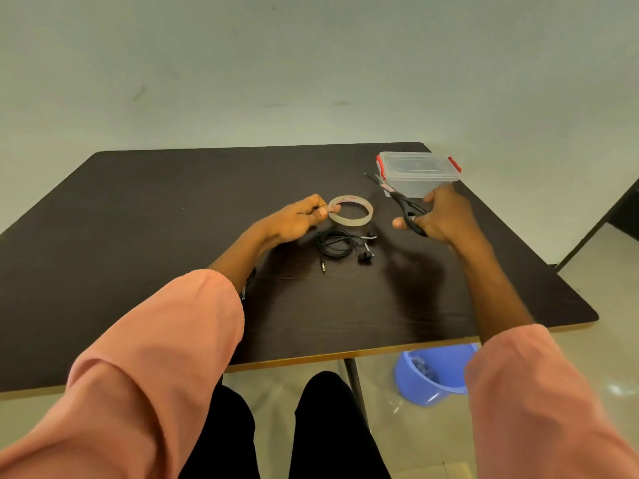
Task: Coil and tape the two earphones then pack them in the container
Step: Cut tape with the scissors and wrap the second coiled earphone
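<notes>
1. Your left hand [300,218] is curled, and its thumb and fingers pinch the near-left edge of the clear round roll of sticky tape [350,209].
2. The tape roll lies flat on the dark brown wooden table [166,216], about in the middle.
3. Your right hand [441,216] is to the right of the tape roll. Its fingers are curled through the handles of the black scissors [401,202] and hold them.
4. The scissor blades point up and away from you, to the right of the tape roll. You cannot tell if the blades are apart.
5. The black earphone with its coiled wire [337,244] lies just in front of the tape roll, on your side. Its 2 buds sit at the right, and its plug points at you.
6. Only 1 earphone shows.
7. The clear plastic container with a lid and red clips [416,173] stands behind and to the right of the tape roll, near the far table edge. Its lid is on.
8. A blue plastic tub [432,375] sits on the floor, under the near table edge.
</notes>
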